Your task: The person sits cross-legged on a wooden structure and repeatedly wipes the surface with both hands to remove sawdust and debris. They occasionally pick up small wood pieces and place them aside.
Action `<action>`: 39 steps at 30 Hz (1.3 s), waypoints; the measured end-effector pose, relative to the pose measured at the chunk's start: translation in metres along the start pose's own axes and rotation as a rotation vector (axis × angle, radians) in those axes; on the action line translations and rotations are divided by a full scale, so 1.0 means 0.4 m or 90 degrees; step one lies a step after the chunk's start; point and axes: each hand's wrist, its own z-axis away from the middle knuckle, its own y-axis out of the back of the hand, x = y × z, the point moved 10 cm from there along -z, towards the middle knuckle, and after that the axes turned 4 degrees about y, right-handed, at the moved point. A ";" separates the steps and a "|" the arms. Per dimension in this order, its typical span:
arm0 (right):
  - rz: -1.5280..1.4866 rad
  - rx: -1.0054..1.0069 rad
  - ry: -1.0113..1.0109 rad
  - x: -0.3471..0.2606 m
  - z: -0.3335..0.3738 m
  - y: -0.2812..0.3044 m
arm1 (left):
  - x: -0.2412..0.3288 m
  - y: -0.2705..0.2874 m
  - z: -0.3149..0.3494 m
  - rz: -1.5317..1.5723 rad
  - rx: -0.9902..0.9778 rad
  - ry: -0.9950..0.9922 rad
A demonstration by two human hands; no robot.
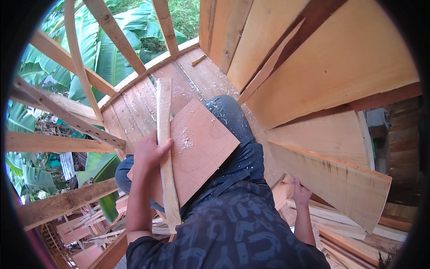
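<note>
A long, slightly curved pale wooden strip (165,112) crosses a flat square wooden board (201,139) that rests on my lap. My left hand (151,151) is closed round the strip near its middle, with the thumb over its right side. Wood shavings (186,140) lie on the board beside the strip. Low on the right, my right hand (302,193) meets the lower edge of a wide tilted plank (336,184). One finger shows there; the others are mostly hidden, and whether they grip is unclear.
Large wooden panels (331,58) stand along the right. An open slatted wooden frame (118,40) borders the left, with banana leaves (109,62) beyond. Shavings and a short stick (198,60) lie on the plank floor (134,101). Loose timber (331,224) is stacked at lower right.
</note>
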 end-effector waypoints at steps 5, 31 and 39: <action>-0.053 -0.057 0.189 -0.229 -0.166 -0.105 | -0.008 0.011 0.007 -0.003 -0.014 0.021; -0.195 -0.291 0.203 -0.581 -0.633 -0.994 | -0.056 -0.012 -0.021 0.037 -0.068 0.096; -0.203 -0.293 0.190 -0.549 -0.693 -1.061 | -0.056 -0.025 -0.035 0.019 -0.080 0.086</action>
